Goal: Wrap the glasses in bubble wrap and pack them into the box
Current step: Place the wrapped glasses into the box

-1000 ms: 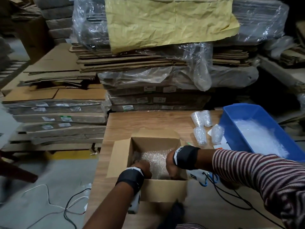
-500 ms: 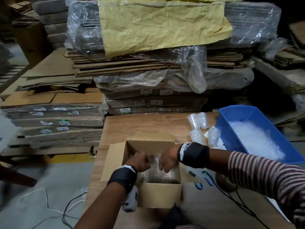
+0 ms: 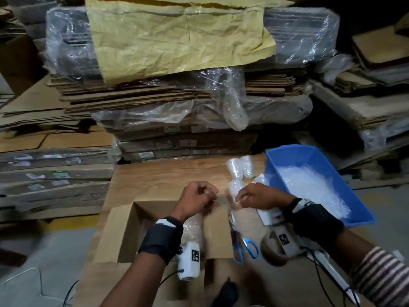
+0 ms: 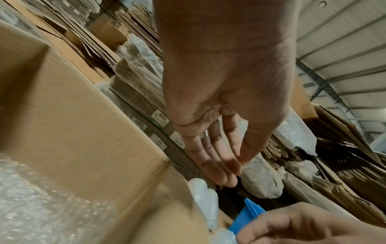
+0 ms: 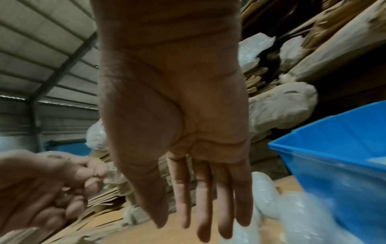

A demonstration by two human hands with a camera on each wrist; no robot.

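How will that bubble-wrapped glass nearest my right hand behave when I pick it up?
The wrapped glass will probably feel soft outside and hard within. Its clear bubble film looks slick, so it may slip. It seems to lie on its side on the table, so a nudge could roll it.

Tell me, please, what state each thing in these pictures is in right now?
Cardboard box: flaps open, bubble wrap inside.
Wrapped glasses: lying on the table beside the bin, not yet packed.
Blue bin: holds bubble wrap.
Scissors: lying on the table.
Left hand: empty.
Right hand: empty, above a wrapped glass.
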